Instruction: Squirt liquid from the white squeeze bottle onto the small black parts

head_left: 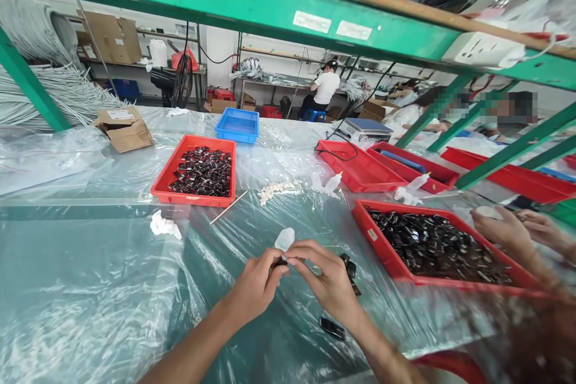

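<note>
"White film, by the look of it. Where is it?"

"The film [285, 239] is over the table [90, 288], at the near middle, where the fingertips of both hands meet."

"How are the fingers set?"

"The left hand [256, 285] has thumb and forefinger pinched together, with a dark bit [279, 261] between them, mostly hidden. The right hand [328, 276] pinches the film's near edge, with almost no gap. I can't tell whether the left grips film too."

"Why hold it so low?"

"I'd judge the left is there to steady, while the right does the fine handling; a grip at the edge leaves the rest in plain sight."

"Which way does it point?"

"Its rounded free end points far, leaning slightly right. The long axis runs near to far, probably tipped up."

"And the loose black parts [333, 329]?"

"They lie close by the right hand, likely for easy reach. Many more fill the left tray [193, 199] and the right tray [373, 246], perhaps to keep two lots apart."
</note>
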Available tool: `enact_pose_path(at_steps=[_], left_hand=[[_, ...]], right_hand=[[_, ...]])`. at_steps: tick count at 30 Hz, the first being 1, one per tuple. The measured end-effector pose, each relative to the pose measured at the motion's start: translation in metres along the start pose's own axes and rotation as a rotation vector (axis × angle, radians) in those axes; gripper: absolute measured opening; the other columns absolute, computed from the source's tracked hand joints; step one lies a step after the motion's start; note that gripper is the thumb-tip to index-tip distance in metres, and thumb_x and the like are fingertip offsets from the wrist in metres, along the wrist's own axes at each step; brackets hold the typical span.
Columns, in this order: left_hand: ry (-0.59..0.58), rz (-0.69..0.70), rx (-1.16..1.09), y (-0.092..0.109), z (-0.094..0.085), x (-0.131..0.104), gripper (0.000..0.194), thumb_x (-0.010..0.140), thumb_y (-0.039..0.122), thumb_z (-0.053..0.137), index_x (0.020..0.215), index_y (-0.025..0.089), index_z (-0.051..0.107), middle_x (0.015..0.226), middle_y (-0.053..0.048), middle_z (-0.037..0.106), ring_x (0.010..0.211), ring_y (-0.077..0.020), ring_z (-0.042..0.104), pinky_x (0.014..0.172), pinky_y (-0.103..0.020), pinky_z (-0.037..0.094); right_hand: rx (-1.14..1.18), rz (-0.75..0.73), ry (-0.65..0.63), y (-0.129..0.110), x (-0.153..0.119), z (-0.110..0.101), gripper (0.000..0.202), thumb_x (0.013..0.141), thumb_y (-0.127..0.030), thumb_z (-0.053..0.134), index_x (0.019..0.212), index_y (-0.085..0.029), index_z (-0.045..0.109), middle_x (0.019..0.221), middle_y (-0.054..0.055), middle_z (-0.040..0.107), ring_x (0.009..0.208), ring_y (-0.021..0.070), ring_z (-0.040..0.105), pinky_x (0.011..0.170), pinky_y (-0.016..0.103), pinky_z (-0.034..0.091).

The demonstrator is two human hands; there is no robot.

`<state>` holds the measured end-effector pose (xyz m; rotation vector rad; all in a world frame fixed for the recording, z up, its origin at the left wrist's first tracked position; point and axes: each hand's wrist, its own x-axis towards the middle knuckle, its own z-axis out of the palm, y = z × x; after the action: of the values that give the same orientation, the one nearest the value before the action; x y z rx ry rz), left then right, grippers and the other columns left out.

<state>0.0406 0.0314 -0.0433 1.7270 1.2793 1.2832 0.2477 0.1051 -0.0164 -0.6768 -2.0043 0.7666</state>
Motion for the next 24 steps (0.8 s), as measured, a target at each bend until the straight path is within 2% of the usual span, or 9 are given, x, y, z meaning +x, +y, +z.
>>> enact_pose_path(at_steps=[3, 7, 11, 14, 17, 20, 22, 24], left_hand=[[0.013, -0.028, -0.047, -0.001, 0.007, -0.001, 0.022, 0.119, 0.037, 0.057, 0.114, 0.042, 0.078, 0.082, -0.001, 0.091, 0.063, -0.0298, 0.082, 0.066, -0.051, 0.075], [0.039, -0.064, -0.075, -0.002, 0.011, -0.004, 0.024, 0.119, 0.038, 0.055, 0.117, 0.044, 0.079, 0.081, -0.001, 0.09, 0.061, -0.0298, 0.08, 0.065, -0.053, 0.076], [0.051, -0.082, -0.111, 0.0, 0.009, -0.006, 0.019, 0.12, 0.045, 0.057, 0.117, 0.044, 0.076, 0.075, 0.0, 0.086, 0.059, -0.0298, 0.078, 0.064, -0.052, 0.073], [0.055, -0.083, -0.098, -0.003, 0.007, -0.007, 0.021, 0.12, 0.048, 0.055, 0.112, 0.043, 0.075, 0.072, 0.001, 0.083, 0.058, -0.0293, 0.076, 0.061, -0.048, 0.069], [0.076, -0.042, -0.06, -0.011, 0.004, -0.004, 0.015, 0.117, 0.045, 0.059, 0.112, 0.042, 0.073, 0.077, 0.001, 0.084, 0.062, -0.0288, 0.077, 0.064, -0.046, 0.068], [0.086, -0.026, -0.04, -0.017, -0.004, 0.001, 0.013, 0.117, 0.047, 0.06, 0.115, 0.038, 0.069, 0.082, 0.001, 0.082, 0.066, -0.0276, 0.076, 0.066, -0.043, 0.065], [0.08, -0.051, -0.037, -0.019, -0.009, 0.005, 0.023, 0.12, 0.053, 0.055, 0.108, 0.035, 0.064, 0.077, 0.003, 0.072, 0.063, -0.0248, 0.067, 0.062, -0.039, 0.057], [0.05, -0.094, -0.063, -0.022, -0.011, 0.007, 0.034, 0.12, 0.059, 0.054, 0.098, 0.034, 0.059, 0.071, 0.006, 0.056, 0.059, -0.0219, 0.054, 0.059, -0.037, 0.047]], right_hand=[[-0.002, -0.012, 0.032, 0.001, -0.003, 0.003, 0.031, 0.117, -0.042, 0.068, 0.127, -0.057, 0.092, 0.098, 0.008, 0.09, 0.084, 0.0312, 0.09, 0.072, 0.047, 0.078], [-0.005, 0.004, 0.032, -0.007, -0.008, 0.006, 0.025, 0.116, -0.041, 0.073, 0.126, -0.055, 0.091, 0.1, 0.007, 0.088, 0.085, 0.0311, 0.089, 0.073, 0.047, 0.08], [-0.033, 0.036, -0.012, -0.018, -0.007, 0.009, 0.022, 0.112, -0.04, 0.081, 0.125, -0.055, 0.089, 0.107, 0.003, 0.088, 0.09, 0.0311, 0.089, 0.079, 0.049, 0.083], [-0.034, 0.021, -0.052, -0.024, -0.004, 0.012, 0.021, 0.111, -0.04, 0.079, 0.123, -0.056, 0.088, 0.104, 0.002, 0.086, 0.087, 0.0304, 0.088, 0.075, 0.046, 0.081], [-0.012, 0.015, -0.147, -0.02, 0.001, 0.003, 0.023, 0.11, -0.043, 0.079, 0.125, -0.056, 0.09, 0.111, 0.003, 0.088, 0.092, 0.0312, 0.09, 0.08, 0.046, 0.081], [-0.006, 0.08, -0.194, 0.005, 0.015, -0.025, 0.024, 0.109, -0.056, 0.081, 0.125, -0.046, 0.095, 0.124, 0.005, 0.09, 0.106, 0.0313, 0.091, 0.095, 0.049, 0.08], [-0.041, 0.158, -0.084, 0.036, 0.032, -0.051, 0.036, 0.114, -0.062, 0.075, 0.125, -0.034, 0.096, 0.123, 0.008, 0.09, 0.106, 0.0286, 0.088, 0.098, 0.047, 0.077], [-0.088, 0.238, 0.044, 0.075, 0.055, -0.075, 0.041, 0.117, -0.061, 0.072, 0.118, -0.025, 0.093, 0.115, 0.009, 0.088, 0.099, 0.0245, 0.083, 0.091, 0.041, 0.074]])
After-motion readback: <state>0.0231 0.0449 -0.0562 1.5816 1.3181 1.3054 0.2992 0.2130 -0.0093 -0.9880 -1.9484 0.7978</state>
